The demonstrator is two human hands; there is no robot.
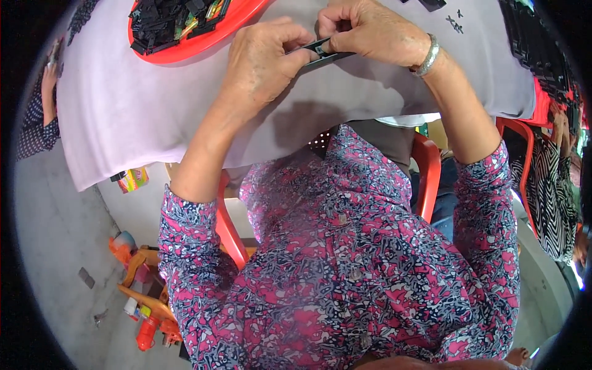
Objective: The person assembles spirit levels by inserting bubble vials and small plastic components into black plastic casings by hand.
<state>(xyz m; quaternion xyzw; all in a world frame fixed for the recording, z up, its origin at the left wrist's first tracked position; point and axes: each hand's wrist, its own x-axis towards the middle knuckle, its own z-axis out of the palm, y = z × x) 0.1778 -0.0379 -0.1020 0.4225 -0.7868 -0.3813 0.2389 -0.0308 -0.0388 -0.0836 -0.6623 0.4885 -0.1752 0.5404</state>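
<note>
Both of my hands meet over a table covered in pale lilac cloth [135, 111]. My left hand [262, 61] and my right hand [370, 34] pinch the two ends of a thin black strip-shaped part [322, 54] with a small greenish bit at its middle. The part lies just above the cloth, tilted slightly. A silver bangle [427, 57] is on my right wrist. My sleeves are pink, blue and white patterned.
A red round tray [203, 43] piled with black parts sits at the far left of the table. More black parts [536, 49] line the right side. Red plastic chairs [425, 172] stand beneath. Other people sit at the left [40, 117] and right [549, 191] edges.
</note>
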